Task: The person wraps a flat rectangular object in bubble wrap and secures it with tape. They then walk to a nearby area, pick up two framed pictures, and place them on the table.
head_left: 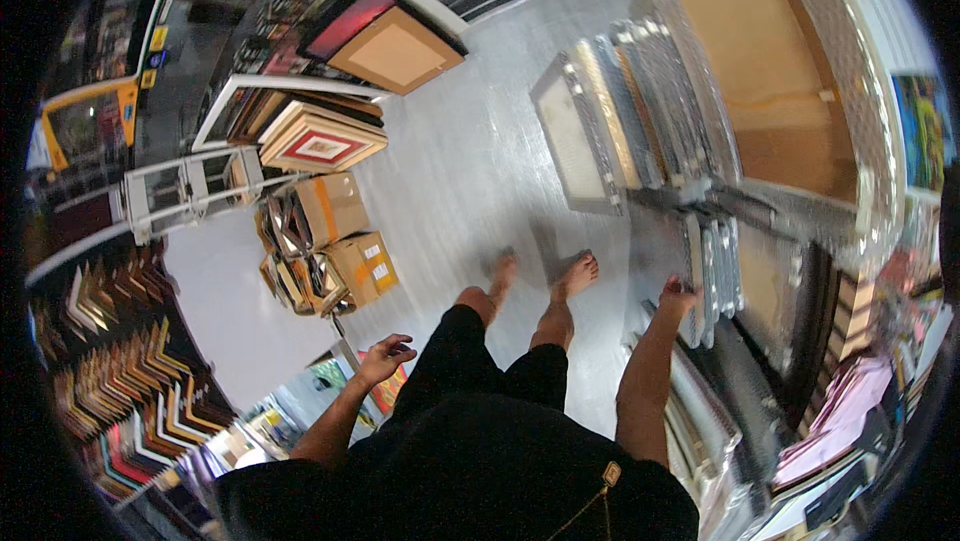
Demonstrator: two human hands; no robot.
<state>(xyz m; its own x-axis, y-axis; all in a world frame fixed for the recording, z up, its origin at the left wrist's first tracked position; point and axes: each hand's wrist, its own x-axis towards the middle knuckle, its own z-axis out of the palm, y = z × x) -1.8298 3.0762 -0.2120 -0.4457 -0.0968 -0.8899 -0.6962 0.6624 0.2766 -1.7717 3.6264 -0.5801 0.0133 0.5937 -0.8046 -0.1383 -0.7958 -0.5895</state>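
At far left, rows of V-shaped frame corner samples [160,371] in gold, black, red and white stand against a dark backing. Next to them is a white ladder-like rack [190,188], with a pale, smooth surface [235,311] below it. Further right, several frames lean together, the foremost holding a small picture in a red mat [320,148]. Below these are two brown cardboard boxes [363,269], with pieces of frame moulding [290,251] gathered against their left side. The person's left hand [387,358] is raised near colourful prints [325,381], its fingers apart and loosely bent. Above, well apart from that hand, a frame with a tan back [397,49] leans in the upper part of the view. The grey floor [460,161] runs through the middle, and the person's bare feet [577,276] stand on it. To the right, a row of wrapped panels [640,106] stands on edge. The right hand [680,294] is at the left edge of a group of grey-edged panels [714,276], located just below that row; its grip (small and blurred here) cannot be determined. Beyond stand a large wrapped frame [765,71] with a brown back and, lower down, pink sheets [838,416].
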